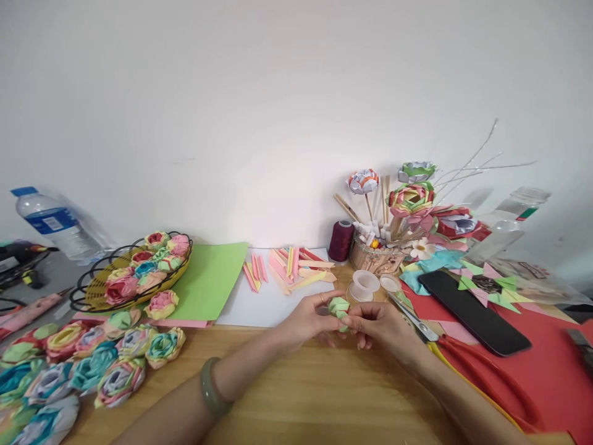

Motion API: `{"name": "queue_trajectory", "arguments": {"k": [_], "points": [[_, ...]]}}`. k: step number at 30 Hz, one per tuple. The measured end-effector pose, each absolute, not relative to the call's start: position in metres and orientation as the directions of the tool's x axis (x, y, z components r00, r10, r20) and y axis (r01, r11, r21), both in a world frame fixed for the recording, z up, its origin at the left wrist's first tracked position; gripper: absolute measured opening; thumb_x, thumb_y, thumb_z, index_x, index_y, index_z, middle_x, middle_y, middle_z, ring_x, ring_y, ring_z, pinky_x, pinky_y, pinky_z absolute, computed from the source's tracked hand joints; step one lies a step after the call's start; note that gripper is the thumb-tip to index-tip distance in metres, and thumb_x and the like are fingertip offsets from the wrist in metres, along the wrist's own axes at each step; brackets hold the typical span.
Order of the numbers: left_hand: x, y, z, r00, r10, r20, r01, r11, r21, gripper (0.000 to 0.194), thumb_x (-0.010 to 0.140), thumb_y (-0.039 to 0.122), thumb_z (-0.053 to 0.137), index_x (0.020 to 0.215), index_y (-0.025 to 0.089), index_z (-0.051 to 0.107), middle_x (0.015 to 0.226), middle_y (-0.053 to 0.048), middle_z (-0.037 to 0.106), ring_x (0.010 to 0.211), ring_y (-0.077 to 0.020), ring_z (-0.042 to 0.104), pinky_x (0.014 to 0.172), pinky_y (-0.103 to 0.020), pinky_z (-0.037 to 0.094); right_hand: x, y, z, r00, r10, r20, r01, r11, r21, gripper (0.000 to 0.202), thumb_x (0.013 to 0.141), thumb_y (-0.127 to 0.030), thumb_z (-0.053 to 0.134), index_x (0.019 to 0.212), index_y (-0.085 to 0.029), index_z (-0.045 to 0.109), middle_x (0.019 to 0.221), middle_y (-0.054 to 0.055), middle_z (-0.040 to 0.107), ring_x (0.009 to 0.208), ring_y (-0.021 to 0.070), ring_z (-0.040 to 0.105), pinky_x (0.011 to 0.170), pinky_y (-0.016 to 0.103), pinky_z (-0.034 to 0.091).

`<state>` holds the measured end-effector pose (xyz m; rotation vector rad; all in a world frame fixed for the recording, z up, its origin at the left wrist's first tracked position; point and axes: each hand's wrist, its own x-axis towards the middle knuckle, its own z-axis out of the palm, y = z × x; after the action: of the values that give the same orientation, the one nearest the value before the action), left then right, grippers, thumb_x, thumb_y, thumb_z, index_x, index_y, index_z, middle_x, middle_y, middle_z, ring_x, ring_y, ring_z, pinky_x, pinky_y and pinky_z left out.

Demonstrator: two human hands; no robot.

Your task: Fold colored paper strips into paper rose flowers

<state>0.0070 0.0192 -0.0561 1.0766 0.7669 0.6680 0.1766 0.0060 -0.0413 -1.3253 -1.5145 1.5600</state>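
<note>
A small green paper piece [339,306] is held over the wooden table [296,389], near the middle of the view. My left hand [308,318] has its thumb and fingers closed round the piece from the left. From the right, the thumb and forefinger of my right hand [377,321] pinch its lower right edge. Both hands almost meet at the piece, and parts of it are hidden by the fingers. Behind them, folded pink, yellow and red strips [296,266] lie on a white sheet [236,309].
Paper flowers [120,377] and a yellow basket [97,287] are at left, beside a bottle [55,222]. Scissors [426,330], a phone [472,312] and red paper [542,352] lie right. Maroon thread [341,241], a tape roll [364,285] and a flower holder [377,258] stand behind.
</note>
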Motion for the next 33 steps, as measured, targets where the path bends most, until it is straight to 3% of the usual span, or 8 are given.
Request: {"name": "queue_trajectory", "arguments": {"k": [9, 20, 33], "points": [[0.007, 0.019, -0.050, 0.539, 0.800, -0.264, -0.126, 0.387, 0.914, 0.062, 0.064, 0.021, 0.065, 0.123, 0.019, 0.043, 0.086, -0.006, 0.062, 0.064, -0.0131, 0.060, 0.047, -0.021, 0.045, 0.177, 0.001, -0.030, -0.367, 0.905, -0.216, 0.205, -0.148, -0.967, 0.038, 0.069, -0.051, 0.060, 0.073, -0.014, 0.061, 0.059, -0.001, 0.056, 0.046, 0.0064, 0.049, 0.044, 0.018, 0.037], [0.010, 0.018, -0.048, 0.507, 0.807, -0.303, -0.080, 0.393, 0.916, 0.065, 0.059, 0.021, 0.067, 0.121, 0.019, 0.047, 0.091, -0.006, 0.061, 0.060, -0.0124, 0.061, 0.045, -0.021, 0.044, 0.175, 0.001, -0.034, -0.322, 0.925, -0.202, 0.327, -0.092, -0.940, 0.015, 0.070, -0.030, 0.056, 0.070, -0.016, 0.060, 0.059, -0.002, 0.059, 0.045, 0.0066, 0.050, 0.046, 0.018, 0.042], [0.010, 0.017, -0.048, 0.498, 0.809, -0.312, -0.065, 0.393, 0.917, 0.069, 0.059, 0.019, 0.068, 0.124, 0.019, 0.044, 0.087, -0.005, 0.061, 0.061, -0.0125, 0.060, 0.046, -0.021, 0.046, 0.176, 0.004, -0.043, -0.313, 0.932, -0.182, 0.321, -0.077, -0.944, 0.015, 0.072, -0.030, 0.054, 0.069, -0.016, 0.058, 0.057, -0.002, 0.059, 0.044, 0.0068, 0.050, 0.044, 0.018, 0.041]]}}
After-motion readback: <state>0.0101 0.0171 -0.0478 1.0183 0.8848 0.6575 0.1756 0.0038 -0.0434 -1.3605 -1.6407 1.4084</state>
